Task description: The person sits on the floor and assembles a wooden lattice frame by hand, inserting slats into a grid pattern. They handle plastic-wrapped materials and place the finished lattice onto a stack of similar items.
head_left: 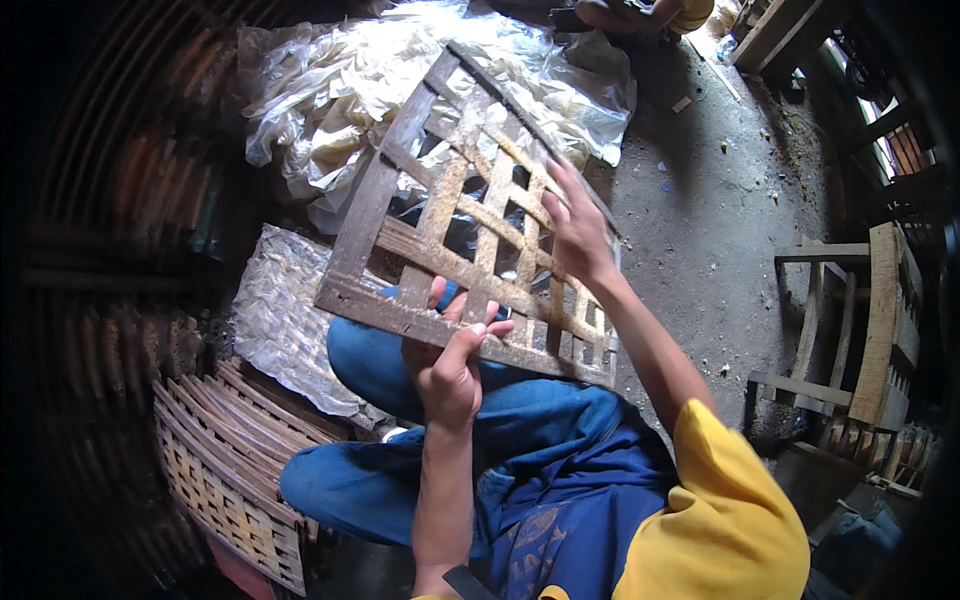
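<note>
A wooden-framed panel (487,245) with a lattice of woven flat strips stands tilted above my lap, its strips coated in pale, grainy residue. My left hand (452,385) is closed around its lower edge, thumb on the near side and fingertips showing through the gaps. Against the panel's right part lies my right hand (583,238), fingers stretched out over the strips near the frame's edge. My legs in blue trousers (385,495) are folded beneath it.
Crumpled translucent plastic sheeting (330,110) covers pale material beyond the panel. A plastic-covered lumpy bundle (290,310) lies at left, above several stacked lattice panels (215,460). Wooden slatted furniture (872,330) stands at right. Another person (640,15) sits at the far edge.
</note>
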### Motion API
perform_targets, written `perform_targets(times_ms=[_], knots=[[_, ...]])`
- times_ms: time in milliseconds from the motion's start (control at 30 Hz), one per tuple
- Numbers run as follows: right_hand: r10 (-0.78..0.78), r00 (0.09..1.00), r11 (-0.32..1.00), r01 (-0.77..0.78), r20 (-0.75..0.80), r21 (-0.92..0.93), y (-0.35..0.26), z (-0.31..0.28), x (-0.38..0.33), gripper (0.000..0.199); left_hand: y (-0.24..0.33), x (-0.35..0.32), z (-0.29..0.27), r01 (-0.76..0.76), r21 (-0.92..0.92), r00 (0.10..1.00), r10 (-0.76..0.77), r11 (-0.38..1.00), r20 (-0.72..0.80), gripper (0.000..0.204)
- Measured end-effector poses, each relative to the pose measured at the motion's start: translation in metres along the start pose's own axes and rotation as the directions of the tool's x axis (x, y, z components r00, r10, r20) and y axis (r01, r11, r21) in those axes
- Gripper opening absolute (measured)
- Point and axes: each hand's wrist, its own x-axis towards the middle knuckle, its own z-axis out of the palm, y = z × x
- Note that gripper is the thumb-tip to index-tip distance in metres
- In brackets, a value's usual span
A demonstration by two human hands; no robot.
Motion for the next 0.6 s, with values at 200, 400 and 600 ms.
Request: perform_targets(times_ms=[200, 400, 600], knots=[[-0.431, 0.875, 0.883, 0.459, 0.221, -0.095, -0.101, 0.044, 0.044, 0.072, -0.001, 0.005, 0.006, -0.032, -0.035, 0.999, 0.033, 0.999, 0.03, 0.063], [0.034, 0.98, 0.97, 0.015, 0.194, -0.244, 0.1, -0.002, -0.061, 0.058, -0.004, 0.002, 0.0, -0.048, -0.067, 0.998, 0.046, 0.997, -0.039, 0.063], [0.944, 0.327, 0.256, -0.807, -0.042, -0.533, 0.233, -0.091, -0.249, 0.079, -0.003, -0.001, -0.004, -0.017, 0.036, 1.0, 0.017, 0.999, -0.004, 0.068]])
